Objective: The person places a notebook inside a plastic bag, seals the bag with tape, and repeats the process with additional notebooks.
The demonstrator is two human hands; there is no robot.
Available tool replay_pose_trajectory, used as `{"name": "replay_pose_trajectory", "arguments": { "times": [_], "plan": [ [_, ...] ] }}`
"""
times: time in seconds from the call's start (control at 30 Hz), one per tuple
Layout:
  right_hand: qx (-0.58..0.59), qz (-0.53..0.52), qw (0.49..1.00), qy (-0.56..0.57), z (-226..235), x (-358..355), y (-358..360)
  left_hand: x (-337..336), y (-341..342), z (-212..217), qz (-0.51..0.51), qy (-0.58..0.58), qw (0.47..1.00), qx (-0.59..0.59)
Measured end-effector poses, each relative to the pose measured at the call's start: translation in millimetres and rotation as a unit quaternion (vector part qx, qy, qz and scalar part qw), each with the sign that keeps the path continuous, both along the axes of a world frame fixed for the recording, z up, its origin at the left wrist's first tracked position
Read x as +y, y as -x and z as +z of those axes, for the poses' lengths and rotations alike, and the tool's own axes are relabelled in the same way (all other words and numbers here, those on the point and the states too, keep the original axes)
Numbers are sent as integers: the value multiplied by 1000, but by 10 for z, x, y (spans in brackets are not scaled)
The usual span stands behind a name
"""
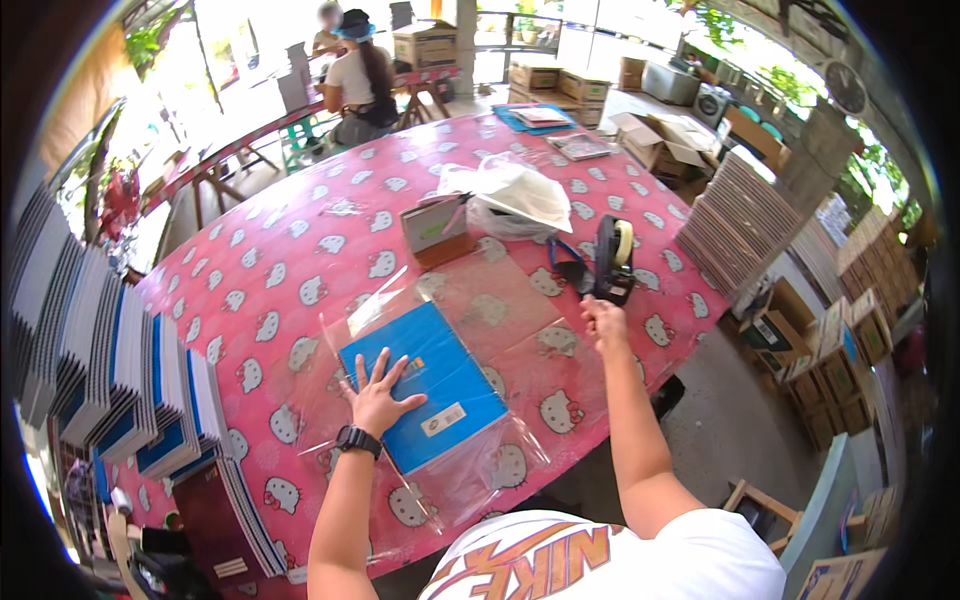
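A blue spiral-edged notebook (450, 375) with a white label lies on a sheet of clear plastic (520, 300) on the table. My left hand (377, 395), a black watch at its wrist, rests flat on the notebook's left part with fingers spread. At the near end of a black tape dispenser (614, 265), my right hand (604, 322) is closed in a pinch. What its fingers hold is too small to make out. Scissors with blue handles (558, 252) lie just left of the dispenser, partly hidden.
The pink patterned tablecloth (270, 330) carries a small box (436, 232), a white plastic bag (515, 195) and flat booklets (540, 117) farther back. Tall notebook stacks (110, 350) stand at left. Cartons (810, 350) and stacked boards (738, 222) flank the right. Two people (358, 85) sit beyond.
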State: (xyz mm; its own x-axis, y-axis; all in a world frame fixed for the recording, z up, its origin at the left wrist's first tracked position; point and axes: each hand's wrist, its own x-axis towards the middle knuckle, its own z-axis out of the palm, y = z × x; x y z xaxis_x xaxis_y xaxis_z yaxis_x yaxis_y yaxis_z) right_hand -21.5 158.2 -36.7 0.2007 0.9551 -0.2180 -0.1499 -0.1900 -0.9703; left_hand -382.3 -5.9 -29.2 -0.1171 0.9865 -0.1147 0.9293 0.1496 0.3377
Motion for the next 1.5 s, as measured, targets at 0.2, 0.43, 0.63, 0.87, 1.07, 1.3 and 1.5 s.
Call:
{"name": "replay_pose_trajectory", "arguments": {
  "times": [0.2,0.43,0.63,0.87,1.07,1.3,1.5],
  "plan": [
    [88,139,986,21,187,-569,749,62,-112,84,-4,24,1000,9],
    [-113,293,946,78,40,-888,2263,65,-16,-9,-3,16,1000,-5],
    [-281,263,917,108,85,-918,2470,23,49,-55,4,-6,1000,-13],
    [-587,328,735,87,248,-913,2263,79,10,-37,-3,-53,998,-21],
    [-604,377,699,62,201,-1255,1792,411,-122,-29,129,-83,988,1],
    [-422,330,840,-86,112,-1186,770,699,34,-282,172,-190,966,37],
    [-481,-29,857,-183,-172,-331,-750,126,-596,-296,-48,-136,977,156]
  ]
}}
